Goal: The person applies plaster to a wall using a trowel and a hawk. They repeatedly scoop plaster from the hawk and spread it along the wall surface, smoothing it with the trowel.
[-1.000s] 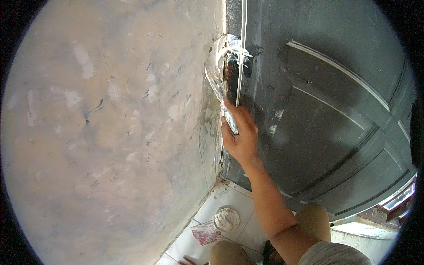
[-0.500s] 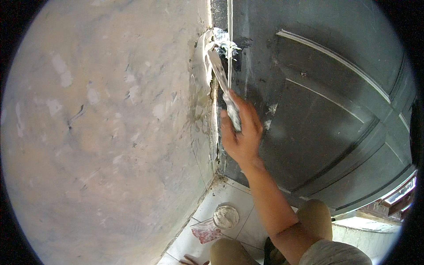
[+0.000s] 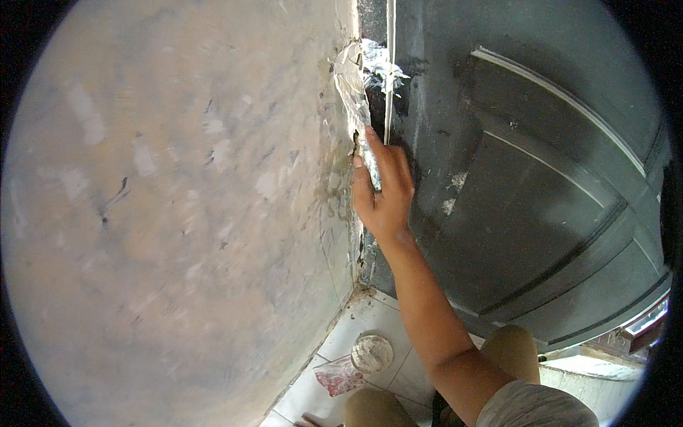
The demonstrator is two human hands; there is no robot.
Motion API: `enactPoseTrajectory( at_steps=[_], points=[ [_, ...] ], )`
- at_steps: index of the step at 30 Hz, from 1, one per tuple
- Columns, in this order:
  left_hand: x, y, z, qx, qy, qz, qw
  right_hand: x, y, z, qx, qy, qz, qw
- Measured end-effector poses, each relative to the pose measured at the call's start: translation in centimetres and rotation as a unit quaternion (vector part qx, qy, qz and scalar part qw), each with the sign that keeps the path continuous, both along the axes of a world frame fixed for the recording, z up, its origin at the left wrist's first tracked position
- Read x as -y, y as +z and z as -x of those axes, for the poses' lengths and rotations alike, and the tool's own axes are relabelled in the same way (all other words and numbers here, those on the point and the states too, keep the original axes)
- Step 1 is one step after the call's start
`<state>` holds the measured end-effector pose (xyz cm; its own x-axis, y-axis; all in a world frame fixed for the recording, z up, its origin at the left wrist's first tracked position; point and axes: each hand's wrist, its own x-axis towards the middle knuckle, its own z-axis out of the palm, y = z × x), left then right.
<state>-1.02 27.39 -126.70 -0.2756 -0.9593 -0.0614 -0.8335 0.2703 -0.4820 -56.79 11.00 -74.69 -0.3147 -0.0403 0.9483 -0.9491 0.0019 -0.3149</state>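
Observation:
My right hand (image 3: 384, 181) grips a putty knife (image 3: 361, 132) smeared with white filler, its fingers round the handle. The blade end is against a wet patch of white filler (image 3: 347, 71) in the corner where the mottled, patched wall (image 3: 171, 185) meets the dark frame of a grey-black panelled door (image 3: 533, 192). More white smears (image 3: 382, 67) lie across the frame and its pale edge strip. I do not see my left hand.
On the white tiled floor (image 3: 334, 341) stand a round container of pale filler (image 3: 371, 354) and a red-and-white plastic sheet (image 3: 340, 377). A small brown item (image 3: 307, 420) at the lower edge is unclear. My knees (image 3: 373, 409) are below; a windowed frame (image 3: 644, 320) shows at right.
My right hand and the putty knife have moved upward along the corner, and the blade now sits higher on the filler patch. The view has shifted slightly.

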Motion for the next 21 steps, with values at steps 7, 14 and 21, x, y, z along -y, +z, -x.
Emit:
enactPoseTrajectory(
  at_steps=[7,14,21],
  points=[
    [0.9,0.9,-0.1,-0.127,0.077,-0.178,0.973,0.8,-3.0,0.4,-0.004,0.024,0.018,1.000],
    [1.6,2.9,0.3,-0.157,0.088,-0.324,0.929,0.9,-6.5,0.0,0.009,0.046,0.030,0.998],
    [0.0,0.4,0.3,0.166,-0.135,0.146,0.966,0.4,-9.5,-0.7,0.030,0.065,0.016,0.997]
  ],
)
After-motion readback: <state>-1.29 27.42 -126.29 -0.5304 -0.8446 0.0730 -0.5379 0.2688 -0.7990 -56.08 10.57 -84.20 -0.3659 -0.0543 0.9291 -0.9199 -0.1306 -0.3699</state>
